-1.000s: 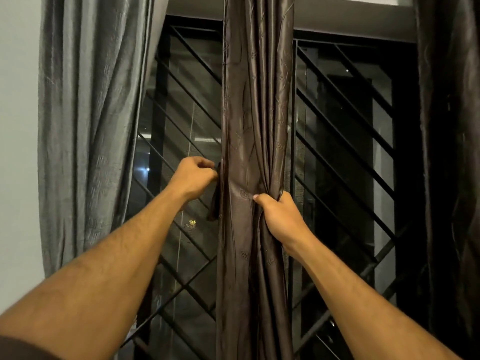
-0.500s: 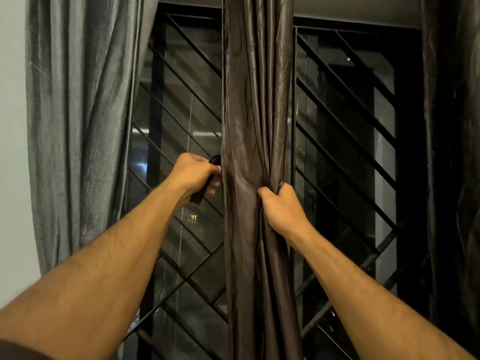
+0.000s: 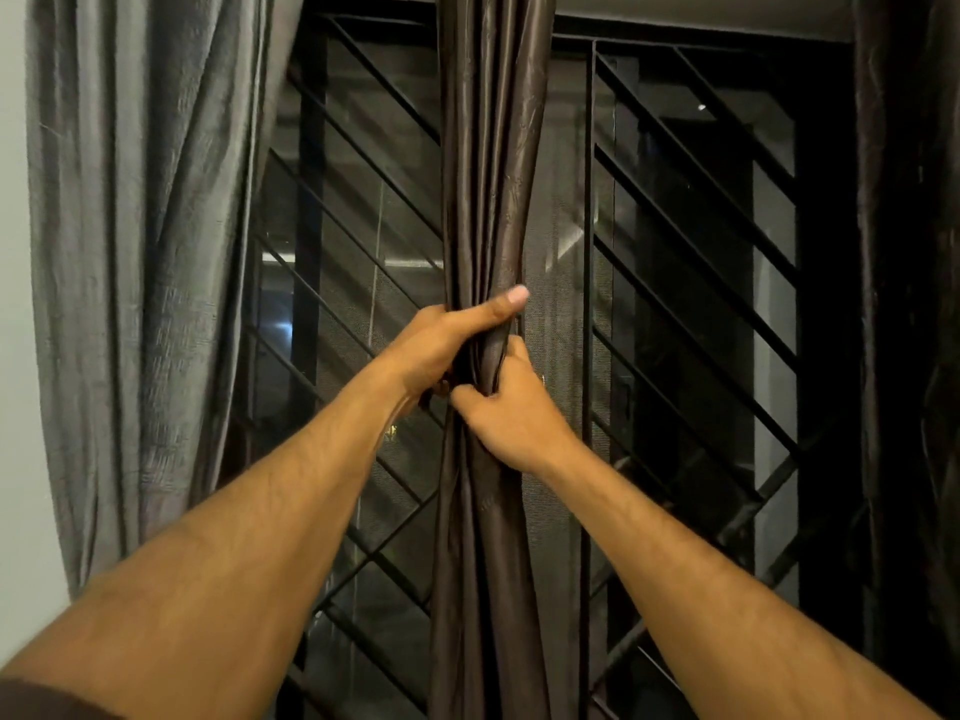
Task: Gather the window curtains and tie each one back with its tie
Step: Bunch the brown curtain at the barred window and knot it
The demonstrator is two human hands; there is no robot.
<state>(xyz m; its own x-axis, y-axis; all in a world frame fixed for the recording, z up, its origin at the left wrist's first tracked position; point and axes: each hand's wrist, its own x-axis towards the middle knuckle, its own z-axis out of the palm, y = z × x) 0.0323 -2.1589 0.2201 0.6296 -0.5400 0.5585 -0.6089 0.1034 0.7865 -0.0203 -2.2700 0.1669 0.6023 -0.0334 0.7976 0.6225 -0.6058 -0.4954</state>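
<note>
A dark brown satin curtain (image 3: 491, 148) hangs bunched in the middle of the window. My left hand (image 3: 441, 345) wraps around it from the left at mid-height, thumb stretched across the front, squeezing the folds into a narrow waist. My right hand (image 3: 511, 407) grips the same bundle just below, from the right, fingers curled into the cloth. Both hands touch each other. The dark tie is hidden; only a sliver of dark strip shows under my left palm.
A grey curtain (image 3: 145, 262) hangs loose at the left beside the pale wall (image 3: 15, 407). Another dark curtain (image 3: 914, 304) hangs at the right edge. Behind them is the black window grille (image 3: 696, 262) with diagonal bars.
My left hand moved right from the curtain's left edge and closed around the bundle. My right hand shifted in under it, and the curtain is now pinched much narrower.
</note>
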